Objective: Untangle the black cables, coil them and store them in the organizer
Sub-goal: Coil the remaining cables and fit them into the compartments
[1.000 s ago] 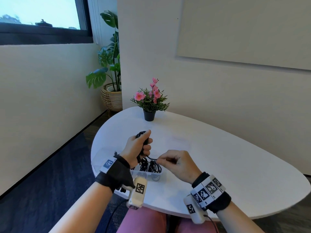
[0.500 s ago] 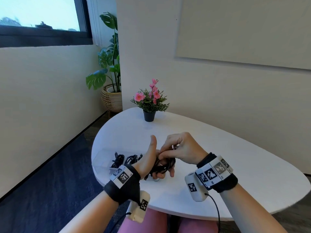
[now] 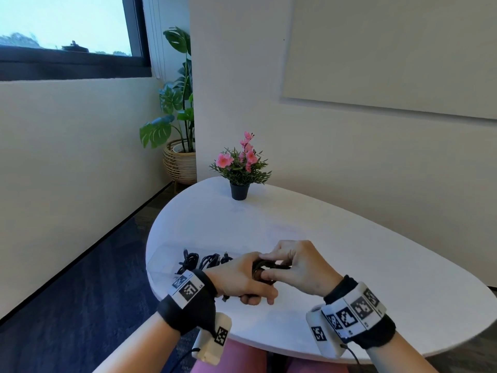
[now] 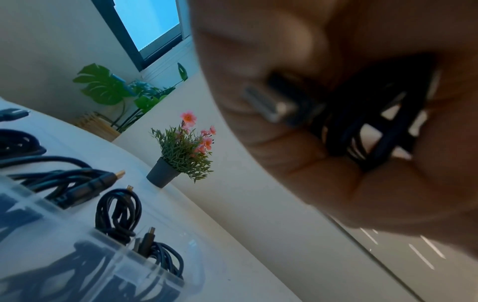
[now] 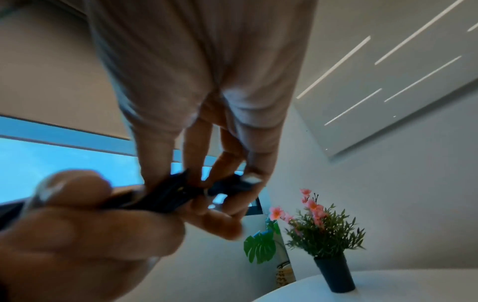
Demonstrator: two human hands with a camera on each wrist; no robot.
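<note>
No brand or readable word shows anywhere; the only markings are the black-and-white square code tags on your two black wristbands, plus tiny letters beside them too small to read.

Your left hand (image 3: 242,278) has its fingers curled round a bundled black cable coil (image 3: 262,267), gripping it above the round white table (image 3: 349,265). Your right hand (image 3: 298,265) meets it from the other side, thumb and fingertips (image 5: 252,177) pinching the same coil. Most of that coil is hidden between your palms. In the left wrist view a silver-tipped plug (image 4: 269,104) lies against your palm, blurred, with several dark loops (image 4: 367,132) crossing behind it; how many turns there are cannot be counted. The right wrist view is blurred too, and only a short dark stretch of cable (image 5: 170,194) shows between your fingers.

Just to the left of your left hand sits the clear plastic organizer (image 3: 164,258), its near end cut off by your wrist. Three coiled black cables (image 4: 117,214) can be made out in it in the left wrist view, in separate compartments, with more dark shapes behind the frosted wall that are unclear.

Beyond your fingertips stands one small dark pot of pink flowers (image 3: 240,170). One large leafy plant in a woven basket (image 3: 178,157) is on the floor farther off.
</note>
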